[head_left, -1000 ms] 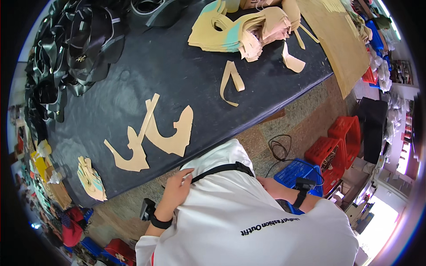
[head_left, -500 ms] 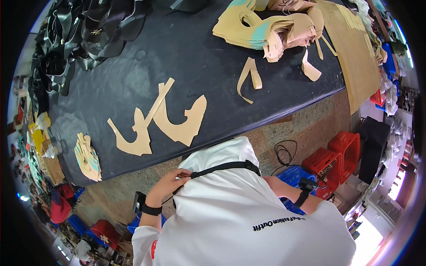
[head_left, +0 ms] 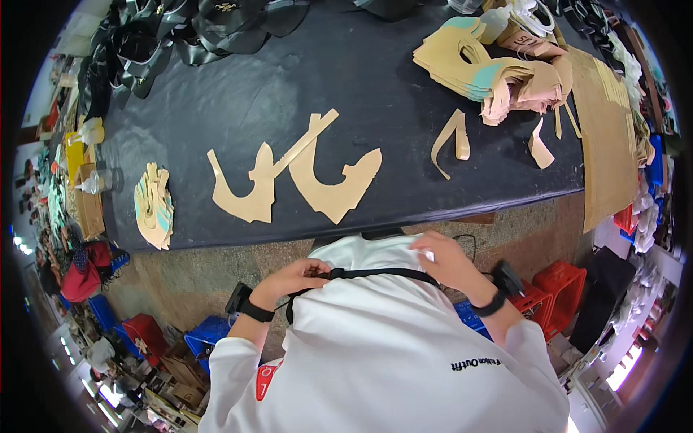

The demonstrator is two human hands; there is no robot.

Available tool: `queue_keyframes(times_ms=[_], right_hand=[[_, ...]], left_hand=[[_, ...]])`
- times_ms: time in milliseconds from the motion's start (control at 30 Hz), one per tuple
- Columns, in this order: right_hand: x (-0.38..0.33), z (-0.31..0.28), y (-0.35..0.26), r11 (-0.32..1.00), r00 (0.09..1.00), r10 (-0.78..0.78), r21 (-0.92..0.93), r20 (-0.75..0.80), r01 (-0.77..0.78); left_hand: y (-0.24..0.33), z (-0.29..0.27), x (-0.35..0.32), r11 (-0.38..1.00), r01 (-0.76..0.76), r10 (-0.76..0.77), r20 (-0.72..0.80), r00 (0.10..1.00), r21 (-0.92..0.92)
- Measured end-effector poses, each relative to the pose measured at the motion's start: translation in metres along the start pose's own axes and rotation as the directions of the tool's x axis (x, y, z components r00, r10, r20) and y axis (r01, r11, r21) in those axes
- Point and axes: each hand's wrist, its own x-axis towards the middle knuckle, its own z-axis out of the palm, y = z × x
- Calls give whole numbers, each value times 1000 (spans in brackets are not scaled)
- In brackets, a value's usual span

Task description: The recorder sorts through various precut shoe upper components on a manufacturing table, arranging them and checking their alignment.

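At my waist a black strap (head_left: 382,273) with a buckle runs across my white shirt (head_left: 404,317). My left hand (head_left: 297,278) is closed round the strap's left part, beside the buckle. Over the front right of the waist, my right hand (head_left: 449,261) has its fingers bent, with a bit of white shirt cloth pinched in them. Past my hands, on the dark table (head_left: 238,94), lie a curved tan cutout (head_left: 249,198) and a second tan cutout (head_left: 336,189). A loose tan strip (head_left: 307,143) crosses between them.
A small fanned stack of tan cutouts (head_left: 154,209) lies near the table's left end. Far right are a larger tan stack (head_left: 462,61), curled scraps (head_left: 452,144) and a brown sheet (head_left: 610,159). Black glossy pieces (head_left: 216,29) crowd the far left. Red crates (head_left: 559,289) stand below right.
My right hand has come from my right side to the front of my waist. The left stays on the strap. The view has shifted, so the table's things sit farther right.
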Motion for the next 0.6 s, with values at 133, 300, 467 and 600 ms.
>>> queue_keyframes(times_ms=[133, 300, 467, 600], right_hand=[[50, 59, -29, 975, 926, -206, 153, 318, 164], [72, 82, -30, 981, 865, -188, 138, 466, 139], [85, 79, -34, 947, 780, -311, 105, 542, 305], [96, 73, -48, 948, 726, -163, -97, 668, 303]], left_hand=[[-4, 2, 7, 998, -66, 66, 15, 998, -8], [-15, 6, 9, 990, -143, 142, -45, 989, -15], [-6, 7, 12, 984, -169, 171, -56, 984, 48], [-4, 4, 18, 983, -162, 167, -43, 985, 91]])
